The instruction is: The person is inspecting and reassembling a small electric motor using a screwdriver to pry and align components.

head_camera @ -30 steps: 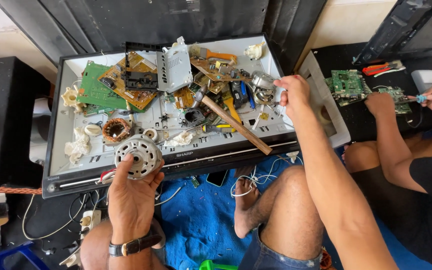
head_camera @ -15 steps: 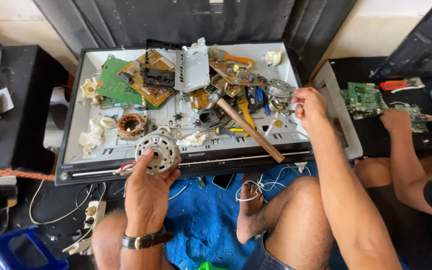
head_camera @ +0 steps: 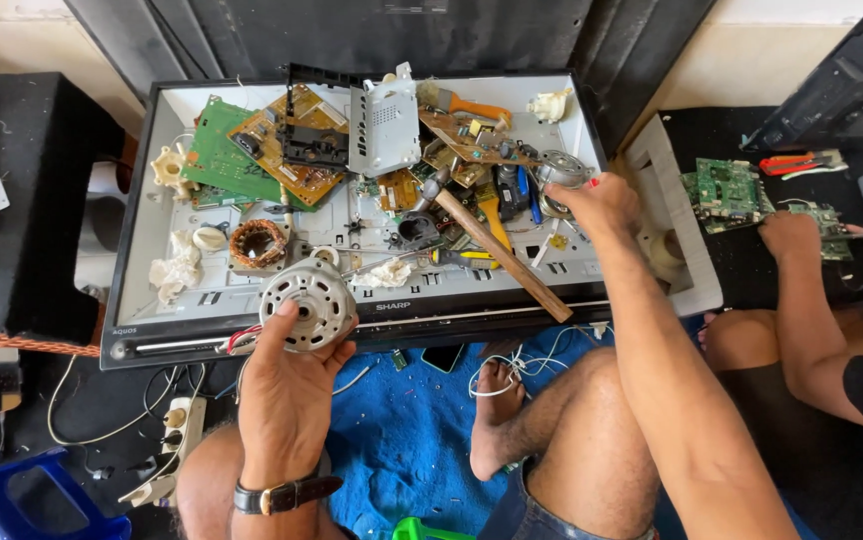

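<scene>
Head view: motor [head_camera: 308,303] in left hand [head_camera: 287,395]

Right hand [head_camera: 602,205] covers whatever it touches at the panel's [head_camera: 152,310] right edge; grip indeterminate. Blue container [head_camera: 22,510] cut off.

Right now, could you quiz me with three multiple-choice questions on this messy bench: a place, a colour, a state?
1. Where does the hammer lie? A on the panel B on the floor C in a hand
2. What colour is the cloth under the legs? A red B blue C white
3. What does the left hand do? A rests empty B holds the motor C grips a wire

Answers: 1 A, its handle slants across the panel. 2 B, plainly blue. 3 B, fingers wrap the round motor.
</scene>
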